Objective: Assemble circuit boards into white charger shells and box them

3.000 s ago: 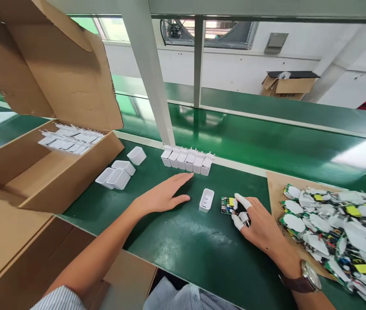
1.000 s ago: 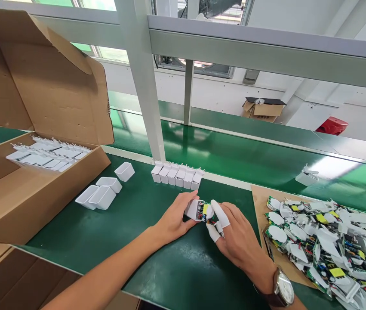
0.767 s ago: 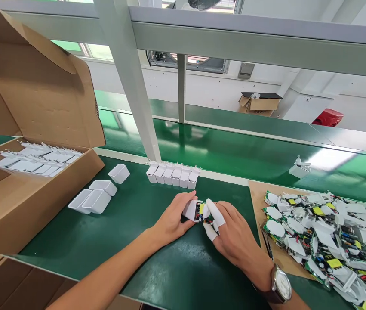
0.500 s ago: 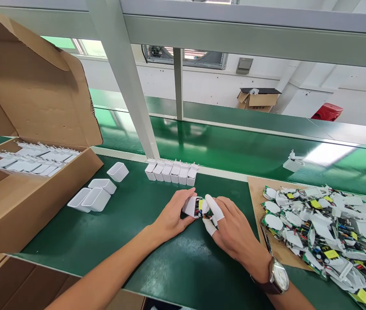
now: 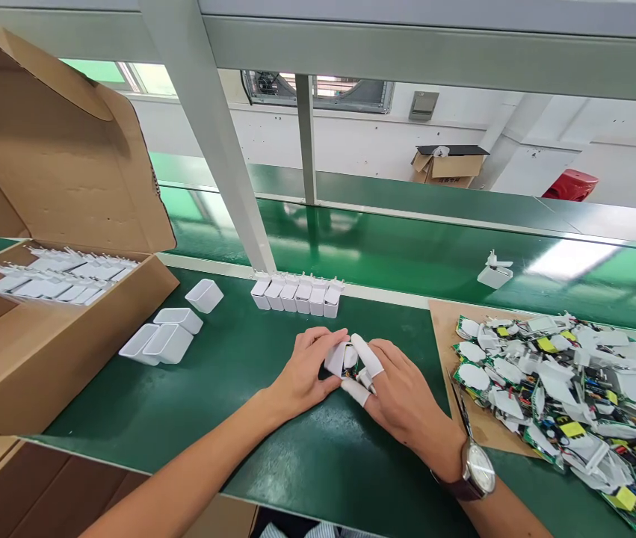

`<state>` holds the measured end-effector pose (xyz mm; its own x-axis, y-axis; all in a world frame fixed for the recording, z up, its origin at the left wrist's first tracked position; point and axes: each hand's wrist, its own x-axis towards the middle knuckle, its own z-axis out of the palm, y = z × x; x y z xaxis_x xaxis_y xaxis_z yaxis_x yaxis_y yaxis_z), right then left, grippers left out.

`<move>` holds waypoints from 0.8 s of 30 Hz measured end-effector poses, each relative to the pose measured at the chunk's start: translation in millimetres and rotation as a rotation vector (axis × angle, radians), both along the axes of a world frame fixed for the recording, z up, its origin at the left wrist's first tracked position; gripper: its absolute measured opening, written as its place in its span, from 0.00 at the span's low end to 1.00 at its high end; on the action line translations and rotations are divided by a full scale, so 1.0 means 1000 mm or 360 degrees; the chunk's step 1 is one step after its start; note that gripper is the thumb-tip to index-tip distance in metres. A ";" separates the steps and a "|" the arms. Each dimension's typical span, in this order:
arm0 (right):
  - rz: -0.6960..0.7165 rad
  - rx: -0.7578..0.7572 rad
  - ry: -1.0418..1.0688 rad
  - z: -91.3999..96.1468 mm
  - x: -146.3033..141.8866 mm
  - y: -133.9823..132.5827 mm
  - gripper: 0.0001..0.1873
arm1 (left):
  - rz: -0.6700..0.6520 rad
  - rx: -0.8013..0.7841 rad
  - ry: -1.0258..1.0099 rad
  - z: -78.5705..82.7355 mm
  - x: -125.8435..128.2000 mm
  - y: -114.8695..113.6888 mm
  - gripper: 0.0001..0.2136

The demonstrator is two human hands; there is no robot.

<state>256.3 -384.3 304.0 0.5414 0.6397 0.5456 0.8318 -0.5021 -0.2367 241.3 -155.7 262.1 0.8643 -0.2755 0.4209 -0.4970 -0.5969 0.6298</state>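
Observation:
My left hand (image 5: 302, 373) grips a small white charger shell (image 5: 335, 359) on the green table (image 5: 273, 463). My right hand (image 5: 401, 396), with white finger cots on thumb and forefinger, presses a circuit board into that shell; the board is almost fully hidden inside. Both hands touch at the middle of the table. A row of several finished white chargers (image 5: 297, 293) stands just behind them at the table's back edge.
An open cardboard box (image 5: 42, 329) with white plug parts fills the left. Three empty white shells (image 5: 169, 329) lie beside it. A cardboard sheet (image 5: 446, 336) piled with circuit boards (image 5: 564, 381) sits at the right. One charger (image 5: 494, 273) rides the green conveyor behind.
My left hand picked up the shell and my right hand brought the circuit board to it. The board has since gone deeper into the shell. The charger on the conveyor moved left.

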 end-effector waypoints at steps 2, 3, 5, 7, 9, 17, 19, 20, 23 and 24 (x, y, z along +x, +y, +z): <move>0.0005 0.0149 0.0168 0.000 0.003 -0.003 0.32 | -0.0131 -0.0099 0.0221 0.002 0.000 0.003 0.38; 0.0015 0.0232 0.0255 -0.001 0.005 -0.005 0.28 | -0.0228 -0.0174 0.0359 0.004 0.000 0.005 0.39; 0.0075 0.0358 0.0398 -0.004 0.010 -0.009 0.21 | -0.0382 -0.0346 0.0620 0.007 0.001 0.009 0.36; 0.0181 0.0380 0.0494 -0.013 0.014 -0.012 0.19 | -0.0430 -0.0550 0.0793 0.011 0.000 0.011 0.31; 0.0270 0.0332 0.0527 -0.026 0.018 -0.012 0.22 | -0.0431 -0.0747 0.0879 0.012 0.000 0.010 0.29; 0.0195 0.0351 0.0246 -0.052 0.018 0.000 0.23 | -0.0288 -0.0701 0.0712 0.010 -0.004 0.008 0.44; 0.0145 0.0397 0.0262 -0.047 0.017 0.000 0.21 | -0.0286 -0.0639 0.0622 0.012 -0.005 0.008 0.48; 0.0137 0.0407 0.0278 -0.044 0.017 0.000 0.21 | -0.0269 -0.0607 0.0569 0.014 -0.006 0.007 0.50; 0.0188 0.0374 0.0302 -0.043 0.018 0.000 0.22 | -0.0150 -0.0513 0.0369 0.016 -0.006 0.004 0.45; 0.0200 0.0364 0.0303 -0.044 0.018 0.000 0.22 | -0.0109 -0.0488 0.0307 0.015 -0.005 0.003 0.40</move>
<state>274.2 -384.0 259.8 0.5720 0.5805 0.5794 0.8139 -0.3138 -0.4890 235.8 -152.7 277.3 0.9197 -0.2218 0.3238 -0.3838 -0.3356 0.8603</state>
